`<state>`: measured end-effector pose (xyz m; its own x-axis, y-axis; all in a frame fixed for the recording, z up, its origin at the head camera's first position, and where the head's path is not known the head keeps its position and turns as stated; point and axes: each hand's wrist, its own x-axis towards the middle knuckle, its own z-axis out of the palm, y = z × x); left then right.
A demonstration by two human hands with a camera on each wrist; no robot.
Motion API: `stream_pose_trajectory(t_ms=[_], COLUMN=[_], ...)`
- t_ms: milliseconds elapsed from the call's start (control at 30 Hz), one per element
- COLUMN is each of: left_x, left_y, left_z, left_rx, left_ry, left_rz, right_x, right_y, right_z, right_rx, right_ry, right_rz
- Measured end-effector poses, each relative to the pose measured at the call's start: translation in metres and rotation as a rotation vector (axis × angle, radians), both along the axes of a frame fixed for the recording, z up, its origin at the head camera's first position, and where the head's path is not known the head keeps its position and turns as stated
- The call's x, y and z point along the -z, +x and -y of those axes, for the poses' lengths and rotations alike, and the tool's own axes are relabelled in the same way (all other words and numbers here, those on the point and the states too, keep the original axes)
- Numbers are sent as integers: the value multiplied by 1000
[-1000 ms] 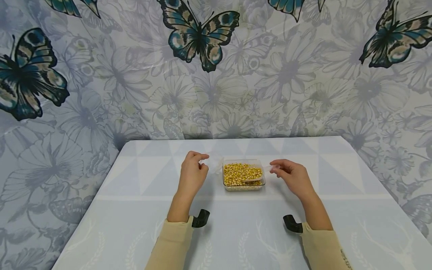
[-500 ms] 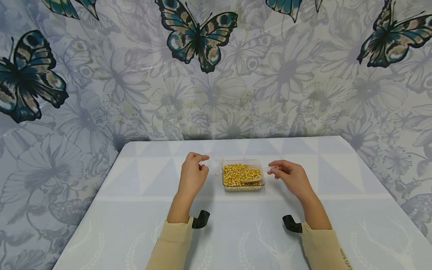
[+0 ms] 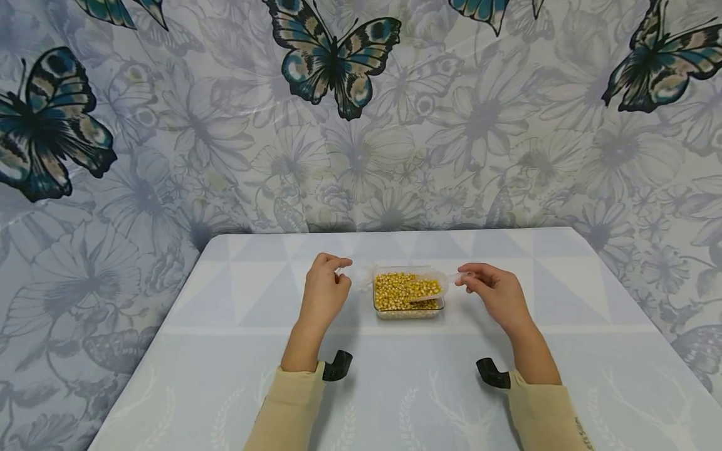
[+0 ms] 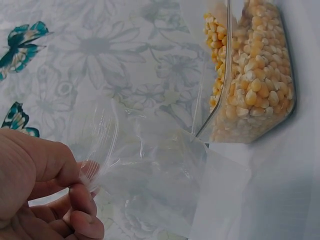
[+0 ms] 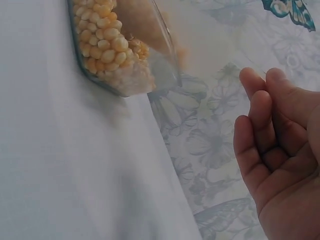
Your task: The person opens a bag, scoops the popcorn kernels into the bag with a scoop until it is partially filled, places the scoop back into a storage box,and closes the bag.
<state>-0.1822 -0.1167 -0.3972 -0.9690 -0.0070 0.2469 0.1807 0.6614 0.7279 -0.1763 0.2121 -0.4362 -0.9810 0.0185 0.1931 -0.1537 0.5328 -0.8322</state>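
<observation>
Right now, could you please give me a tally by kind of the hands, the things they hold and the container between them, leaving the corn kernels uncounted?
Hands: 2 (left hand, right hand)
Clear plastic bag: 1
Translucent scoop: 1
Glass container: 1
Total: 5

No text can be read: the small dark lettering point(image 3: 583, 432) on the beige fabric right sleeve point(image 3: 543, 414) is too tiny.

Left grip point(image 3: 325, 289), right grip point(image 3: 499, 297) pinching.
</observation>
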Motion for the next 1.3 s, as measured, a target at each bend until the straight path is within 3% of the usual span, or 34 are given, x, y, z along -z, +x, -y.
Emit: stream_pose_trajectory(t_ms=[300, 733, 1100, 1300], left_x=[-1, -2, -3, -3], left_y=[0, 1, 2, 3], left_z=[0, -2, -5, -6], left_rx=[6, 15, 35, 58], left_ry=[-2, 7, 20, 10], left_rz=[-1, 12, 31, 13], right_x=[9, 12, 8, 4], right_y=[-4, -7, -5, -4], right_z=[-7, -5, -5, -6], right_rx=[-5, 28, 6, -12], right_ry=[-197, -370, -563, -607], right_rz=[80, 119, 68, 41])
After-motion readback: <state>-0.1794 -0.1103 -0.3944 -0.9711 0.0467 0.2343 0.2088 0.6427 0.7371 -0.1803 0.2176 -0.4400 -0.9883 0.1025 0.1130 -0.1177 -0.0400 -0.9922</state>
